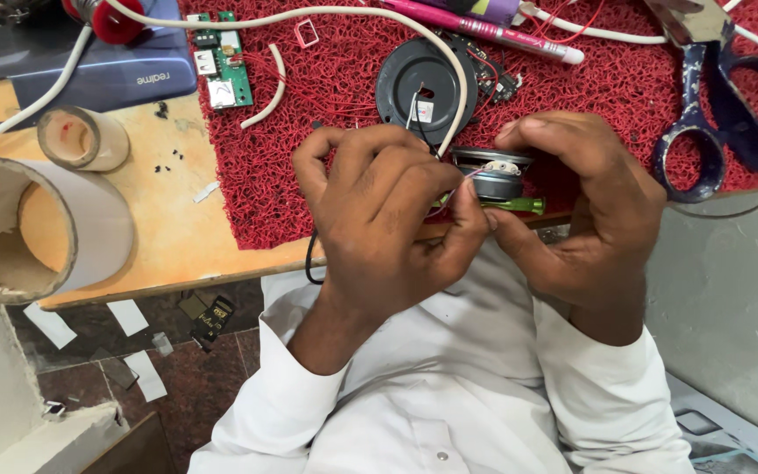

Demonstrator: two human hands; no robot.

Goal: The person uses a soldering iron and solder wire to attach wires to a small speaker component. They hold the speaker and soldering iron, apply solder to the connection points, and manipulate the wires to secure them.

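Observation:
A small round speaker driver [495, 174] with a metal magnet is held between both hands at the near edge of a red mesh mat [326, 132]. My right hand [576, 206] curls over its right side, fingers on its top and thumb below. My left hand [383, 219] pinches thin wires at the driver's left side. A green-handled tool [515, 205] lies under the driver between my thumbs; which hand holds it I cannot tell. Just behind lies a black round speaker cover [414, 83].
On the mat lie a green circuit board [221, 57], a white cable [344, 13], a pink marker [484, 29] and blue-handled scissors [717, 114]. A tape roll [81, 138], a large cardboard tube [28, 228] and a dark box [125, 75] sit at left on the wooden table [177, 228].

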